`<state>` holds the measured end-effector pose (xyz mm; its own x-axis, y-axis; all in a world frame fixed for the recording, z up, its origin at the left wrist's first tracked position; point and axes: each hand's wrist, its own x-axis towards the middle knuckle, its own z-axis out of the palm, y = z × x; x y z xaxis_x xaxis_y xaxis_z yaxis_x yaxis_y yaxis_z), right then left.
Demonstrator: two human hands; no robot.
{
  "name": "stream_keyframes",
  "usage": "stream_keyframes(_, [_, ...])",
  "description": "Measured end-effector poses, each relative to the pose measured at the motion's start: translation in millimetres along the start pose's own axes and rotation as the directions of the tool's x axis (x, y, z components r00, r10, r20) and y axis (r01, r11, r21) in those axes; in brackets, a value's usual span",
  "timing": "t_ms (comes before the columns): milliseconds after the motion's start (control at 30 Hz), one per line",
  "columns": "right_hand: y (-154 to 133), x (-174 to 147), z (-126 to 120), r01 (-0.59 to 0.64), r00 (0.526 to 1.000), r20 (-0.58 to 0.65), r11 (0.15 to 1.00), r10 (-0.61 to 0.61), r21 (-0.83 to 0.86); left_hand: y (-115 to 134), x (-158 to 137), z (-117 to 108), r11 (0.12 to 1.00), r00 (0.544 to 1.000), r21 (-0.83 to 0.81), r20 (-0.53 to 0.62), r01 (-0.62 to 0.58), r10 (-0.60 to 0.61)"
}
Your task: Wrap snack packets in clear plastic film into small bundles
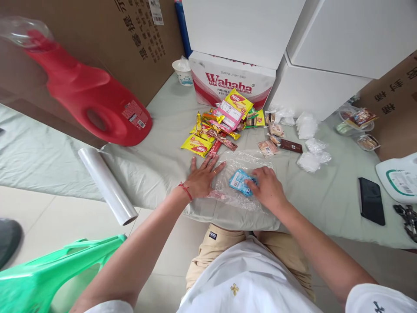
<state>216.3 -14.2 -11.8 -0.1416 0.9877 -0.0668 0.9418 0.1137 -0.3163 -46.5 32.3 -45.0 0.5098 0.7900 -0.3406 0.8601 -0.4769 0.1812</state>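
Note:
A sheet of clear plastic wrap (pixel 230 163) lies spread on the green cloth at the table's front edge. On it rests a small blue packet (pixel 240 181) with a white label. My right hand (pixel 267 184) grips the packet's right end between thumb and fingers. Flat on the left side of the wrap is my left hand (pixel 202 179), its fingers spread and pointing away from me. A pinkish packet (pixel 217 194) shows partly beside that palm. Just beyond my left fingertips sits a pile of snack packets (pixel 216 126) in yellow, red and pink.
A roll of plastic film (pixel 107 187) lies at the left, near a red jug (pixel 104 104). Several small wrapped bundles (pixel 309 161) sit right of the snacks. White boxes (pixel 234 30) stand behind. A phone (pixel 371 201) and keys (pixel 407 219) lie far right; a green stool (pixel 61 265) stands below left.

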Motion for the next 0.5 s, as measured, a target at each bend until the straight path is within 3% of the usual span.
stream_keyframes(100, [-18,9,4,0.104,0.985,0.152,0.986,-0.083,-0.132,-1,0,3,1.000,1.000,0.004,-0.014,-0.012,0.013])
stream_keyframes(200, [-25,18,6,0.087,0.975,0.214,0.984,-0.053,-0.155,-3,0,5,0.999,0.999,0.008,-0.019,-0.039,0.039])
stream_keyframes(333, [-24,25,6,0.015,0.981,0.195,0.989,0.014,-0.147,-5,-2,4,0.997,0.997,0.006,-0.008,-0.078,0.078])
stream_keyframes(500, [-28,23,11,0.029,0.993,0.122,0.966,0.003,-0.258,-5,-2,4,0.997,0.997,0.006,-0.011,-0.082,0.082])
